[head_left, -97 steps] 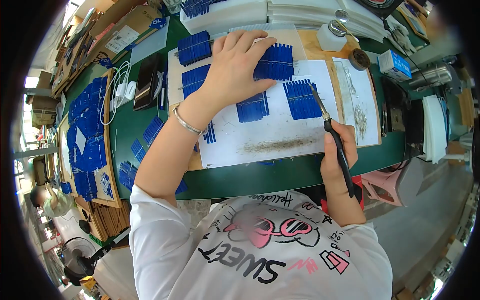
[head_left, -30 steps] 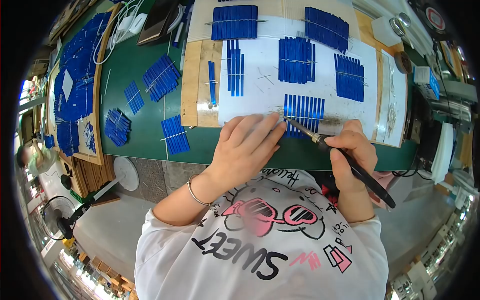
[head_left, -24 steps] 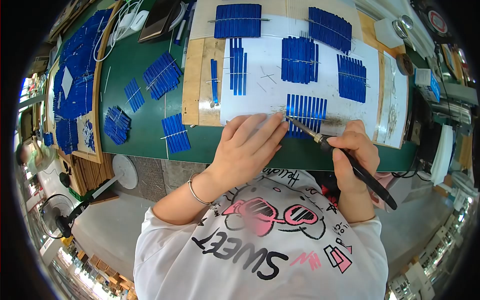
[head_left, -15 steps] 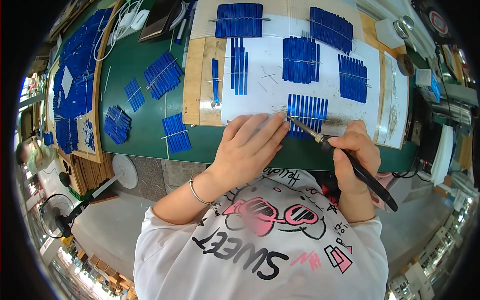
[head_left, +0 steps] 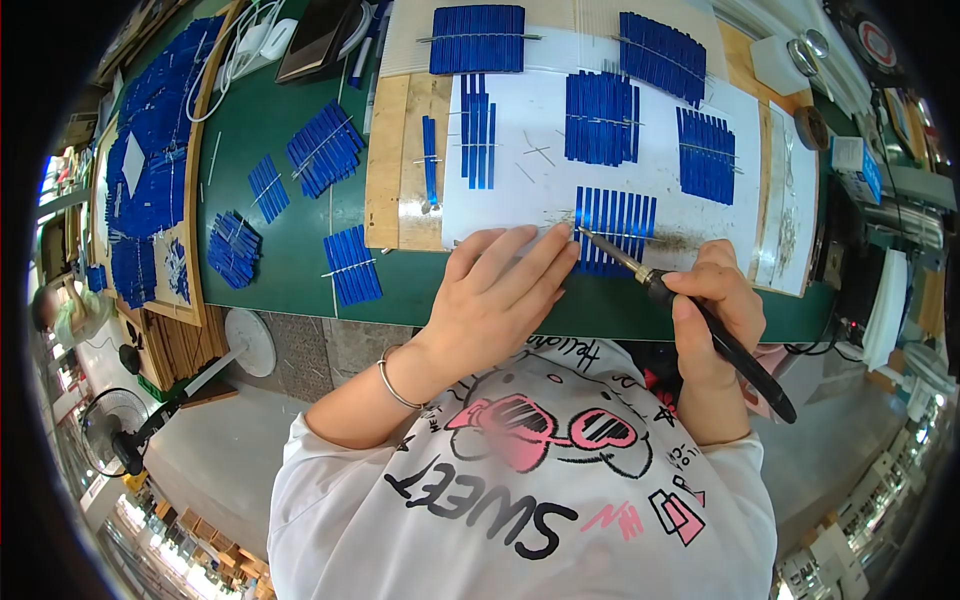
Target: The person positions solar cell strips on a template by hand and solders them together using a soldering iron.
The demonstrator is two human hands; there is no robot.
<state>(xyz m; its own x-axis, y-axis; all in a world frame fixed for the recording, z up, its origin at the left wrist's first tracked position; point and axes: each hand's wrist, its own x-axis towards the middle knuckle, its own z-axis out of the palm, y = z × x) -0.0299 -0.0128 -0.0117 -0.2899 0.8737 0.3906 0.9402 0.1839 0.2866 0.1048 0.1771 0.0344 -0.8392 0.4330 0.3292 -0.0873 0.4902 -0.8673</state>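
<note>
Our right hand (head_left: 722,305) grips one black-handled soldering iron (head_left: 748,366), its tip at the left end of a wire-crossed set of slim blue strips (head_left: 617,215) near the front edge of the white paper sheet (head_left: 530,100). Our left hand (head_left: 498,287), fingers extended, lies over that edge, fingertips just beside the set; whether it pinches anything, we cannot tell. We count three other sets (head_left: 706,155) on the sheet and four sets (head_left: 326,148) left of it. The sheet's widest open room surrounds loose wires (head_left: 538,150).

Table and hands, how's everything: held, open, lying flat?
Soldering iron: held, tilted
Right hand: closed around the iron
Left hand: fingers stretched, grip unclear
Blue strips at iron's tip: spaced side by side
Bottle: lid looks raised
Bracelet: worn on left wrist
Fan: unclear whether spinning
</note>
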